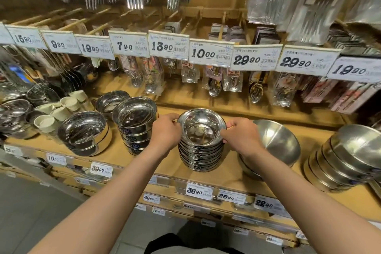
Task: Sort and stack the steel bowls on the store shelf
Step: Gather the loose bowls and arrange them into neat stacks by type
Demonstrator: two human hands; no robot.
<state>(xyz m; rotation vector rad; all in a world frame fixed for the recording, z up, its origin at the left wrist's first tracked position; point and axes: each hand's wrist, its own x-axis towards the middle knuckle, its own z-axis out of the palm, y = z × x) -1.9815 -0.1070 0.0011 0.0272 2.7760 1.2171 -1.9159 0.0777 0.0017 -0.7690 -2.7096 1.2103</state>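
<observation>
- The stack of shallow steel bowls (201,153) stands near the front middle of the wooden shelf (132,163); the top bowl (201,128) sits open side up, and it looks seated on the pile, though I cannot tell whether it is lifted a little
- The left hand (165,130) grips the top bowl's left rim; its fingers (172,116) curl closed over the edge, thumb on the near side
- The right hand (241,135) pinches the right rim of the same bowl; its fingers (232,125) are bent tight on the edge, the lower ones touching the bowls beneath
- Just left of the left hand stands a taller stack of deep labelled bowls (135,126); further left a wider pair of deep bowls (85,133), and behind them one more steel bowl (110,102)
- Right of the right hand a large matte bowl (278,142) tilts on others; at the far right a leaning pile of big bowls (346,159)
- Small cream cups (59,111) cluster at the left; price tags (199,191) line the shelf's front edge
</observation>
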